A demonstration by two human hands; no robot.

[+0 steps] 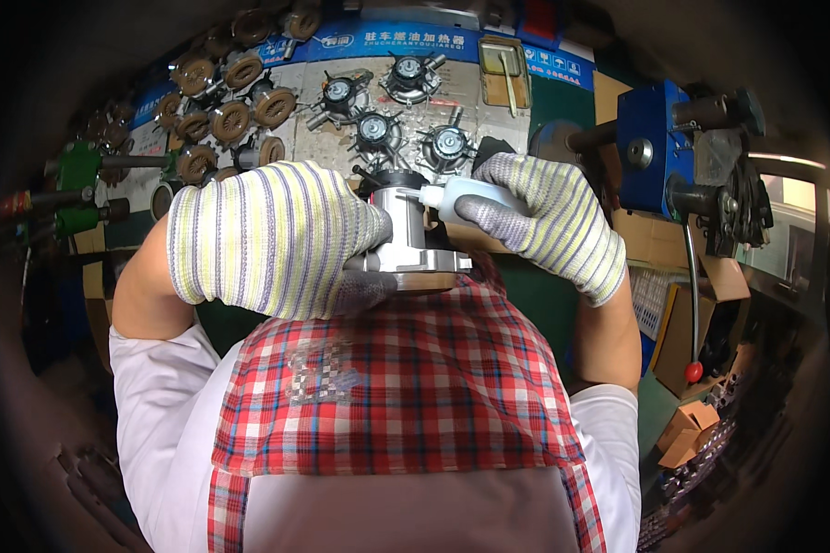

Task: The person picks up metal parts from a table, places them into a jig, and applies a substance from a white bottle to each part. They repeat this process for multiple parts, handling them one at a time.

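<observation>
My left hand (267,244), in a striped knit glove, is wrapped round a silvery metal housing (401,226) and holds it upright just in front of my body. The housing has a cylindrical body, a dark top and a flat flange. Below the flange shows a brown disc (424,282). My right hand (563,217), gloved alike, grips a small pale squeeze bottle (478,194) lying nearly level. Its thin nozzle points left at the upper part of the housing; whether it touches I cannot tell. The left fingertips are partly hidden behind the housing.
Several metal assemblies with black arms (375,129) lie on the bench beyond my hands. Brown ringed discs (229,120) are piled at the left, near a green tool (81,175). A shallow tray (492,90) holds a brush. To the right stands a blue press (650,152).
</observation>
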